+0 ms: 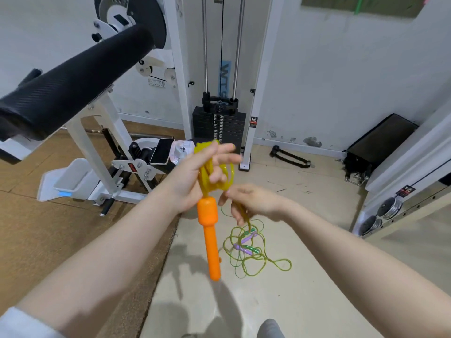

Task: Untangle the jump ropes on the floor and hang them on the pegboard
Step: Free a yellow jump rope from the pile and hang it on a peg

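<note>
Now | hands: 2 | yellow rope: 1 | floor rope: 1

Left hand has the yellow rope looped round its fingers, orange handle dangling below. Right hand pinches a strand. Green rope with purple handles lies tangled on the floor.

Both forearms reach forward, left hand raised, right hand with fingers curled.
</note>
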`<state>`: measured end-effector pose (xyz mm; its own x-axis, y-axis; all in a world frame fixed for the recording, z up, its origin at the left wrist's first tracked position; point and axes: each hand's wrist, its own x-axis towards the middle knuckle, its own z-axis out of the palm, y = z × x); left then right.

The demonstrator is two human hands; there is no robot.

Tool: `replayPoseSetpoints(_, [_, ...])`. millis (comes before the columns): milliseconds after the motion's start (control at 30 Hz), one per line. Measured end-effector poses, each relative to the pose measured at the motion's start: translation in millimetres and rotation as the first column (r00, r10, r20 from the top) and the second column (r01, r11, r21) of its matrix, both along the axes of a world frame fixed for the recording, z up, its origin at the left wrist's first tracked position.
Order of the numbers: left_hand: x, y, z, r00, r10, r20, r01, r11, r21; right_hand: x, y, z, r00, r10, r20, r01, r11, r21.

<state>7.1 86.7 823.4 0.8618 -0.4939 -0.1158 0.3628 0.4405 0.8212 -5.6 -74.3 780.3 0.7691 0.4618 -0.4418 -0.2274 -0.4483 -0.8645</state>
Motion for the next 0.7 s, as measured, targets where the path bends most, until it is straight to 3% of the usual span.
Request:
replayPoseSetpoints(67, [15.5,7.6,-8.3,0.974,0.224,-0.045,-0.221,0.973,0.061,-9.5,8.6,4.0,0.964,0.196,-0.179,-0.215,0.972,-0.096])
replayPoseSetpoints(133, [29.6,16.9,-24.6,0.928,0.366,0.063,-0.369,0.887,0.28,-13.7,13.0,16.0,0.911,0.331,-0.245,-0.381,0.904,-0.194])
replayPoseSetpoints(200, [37.2,24.5,-40.3,0.882,0.419,0.214,-0.467,0.725,0.506,-14.5,12.3,33.3,0.893,0.404,-0.198,-0.442,0.871,-0.215])
replayPoseSetpoints(267, [38.7,31.0,-50.4,0.877,0.381,0.292,-0.478,0.634,0.608,-12.1,7.9,53.7,0.928,0.371,-0.021,-0.37,0.92,-0.128])
replayPoseSetpoints(367, [22.6,26.8,-43.2,0.981,0.156,0.116,-0.194,0.743,0.641,3.1,-8.6,77.4,0.938,0.003,0.346,-0.015,0.999,0.033])
replayPoseSetpoints(467, [1.7,9.2,-21.6,0.971,-0.208,-0.119,0.239,0.818,0.522,24.0,-27.7,77.4,0.821,-0.323,0.471,0.242,0.944,0.224])
replayPoseSetpoints(533, [-7.1,-0.7,-7.8,0.884,-0.462,-0.067,0.446,0.794,0.412,32.2,-31.3,63.9,0.781,-0.424,0.459,0.331,0.904,0.272])
replayPoseSetpoints(600, [-11.6,-5.9,2.2,0.795,-0.6,0.093,0.558,0.782,0.279,32.2,-30.4,46.6,0.804,-0.42,0.421,0.361,0.907,0.215])
replayPoseSetpoints(667, [-12.7,-9.6,10.6,0.788,-0.571,0.231,0.544,0.821,0.173,24.4,-27.4,30.2,0.888,-0.303,0.347,0.289,0.953,0.092])
replayPoseSetpoints(700, [-11.3,-11.2,13.5,0.826,-0.502,0.254,0.481,0.865,0.144,18.9,-25.5,24.0,0.931,-0.23,0.283,0.231,0.972,0.032])
